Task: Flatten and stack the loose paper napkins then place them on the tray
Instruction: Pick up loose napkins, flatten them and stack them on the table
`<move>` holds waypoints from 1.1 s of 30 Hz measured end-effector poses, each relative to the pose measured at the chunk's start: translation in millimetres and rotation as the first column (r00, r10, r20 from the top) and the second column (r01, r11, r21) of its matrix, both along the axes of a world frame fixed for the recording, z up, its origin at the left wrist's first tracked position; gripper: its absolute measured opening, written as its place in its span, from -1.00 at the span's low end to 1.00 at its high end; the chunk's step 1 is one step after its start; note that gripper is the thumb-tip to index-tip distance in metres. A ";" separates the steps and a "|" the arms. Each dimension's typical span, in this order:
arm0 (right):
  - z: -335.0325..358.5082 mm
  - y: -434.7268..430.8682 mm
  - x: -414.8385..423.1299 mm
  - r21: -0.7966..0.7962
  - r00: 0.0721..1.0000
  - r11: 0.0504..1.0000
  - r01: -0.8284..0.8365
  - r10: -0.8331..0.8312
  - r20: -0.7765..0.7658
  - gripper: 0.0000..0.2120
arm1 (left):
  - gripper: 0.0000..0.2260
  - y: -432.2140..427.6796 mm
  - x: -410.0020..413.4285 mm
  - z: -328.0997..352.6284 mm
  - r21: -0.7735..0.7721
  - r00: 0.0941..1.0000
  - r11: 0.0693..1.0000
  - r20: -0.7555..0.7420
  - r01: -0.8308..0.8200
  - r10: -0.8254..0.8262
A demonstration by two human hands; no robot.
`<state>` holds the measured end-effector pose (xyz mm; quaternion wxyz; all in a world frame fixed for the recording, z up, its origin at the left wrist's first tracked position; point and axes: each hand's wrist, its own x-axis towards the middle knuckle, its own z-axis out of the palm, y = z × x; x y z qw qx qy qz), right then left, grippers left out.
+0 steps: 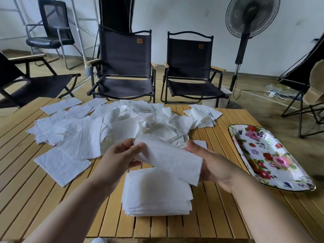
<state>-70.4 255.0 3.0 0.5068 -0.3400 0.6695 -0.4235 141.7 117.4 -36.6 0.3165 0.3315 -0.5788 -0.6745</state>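
White paper covers much of the slatted wooden table [43,199] as you hold a single napkin [168,158] in the air just above the squared stack [156,192] at the near edge. Your left hand [121,156] pinches the sheet's upper left corner between thumb and fingers, while your right hand [215,165] cups its right-hand edge with the fingers curled behind the paper. Both hands are closed on the same napkin, and it spans the gap between them with a soft sag, which suggests you are drawing it taut to take out the creases before laying it down. The stack sits directly beneath it, so the drop should be short and the edges easy to line up. Beyond your hands lies the heap of loose napkins [105,127], crumpled and overlapping across the middle of the table, with a smaller pile [203,116] toward the far right. By that measure much of the sorting looks undone. The floral tray [259,155] waits to your right, apart from the stack and holding no napkins, within reach for the final transfer. Two black folding chairs [124,67] and a standing fan [252,16] stand behind the table.
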 end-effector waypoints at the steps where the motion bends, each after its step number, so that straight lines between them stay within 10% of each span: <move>1: -2.4 -1.4 1.1 -0.004 0.999 1.000 -0.001 0.002 0.043 -0.29 | -0.88 -2.7 0.1 -1.2 0.019 0.999 0.999 0.005 -0.049 0.049; 6: -13.2 -14.4 3.4 -0.202 0.983 0.967 0.154 -0.129 0.131 -0.05 | -0.82 -7.6 2.2 -0.6 0.046 0.990 0.989 0.000 -0.139 0.139; 22: -26.0 -18.8 8.2 -0.450 0.889 0.891 0.059 -0.252 -0.382 -0.75 | -0.85 -6.6 2.3 5.9 -0.172 0.993 0.978 0.002 -0.119 0.121; 28: -24.6 -17.6 10.4 -0.510 0.843 0.858 0.057 -0.315 -0.435 -0.81 | -0.49 -12.0 6.9 2.5 -0.285 0.985 0.945 0.025 -0.159 0.173; 33: -23.7 -16.3 10.0 -0.530 0.796 0.847 0.041 -0.348 -0.496 -0.91 | -0.81 -10.9 6.8 -0.4 -0.472 0.968 0.872 0.128 -0.134 0.218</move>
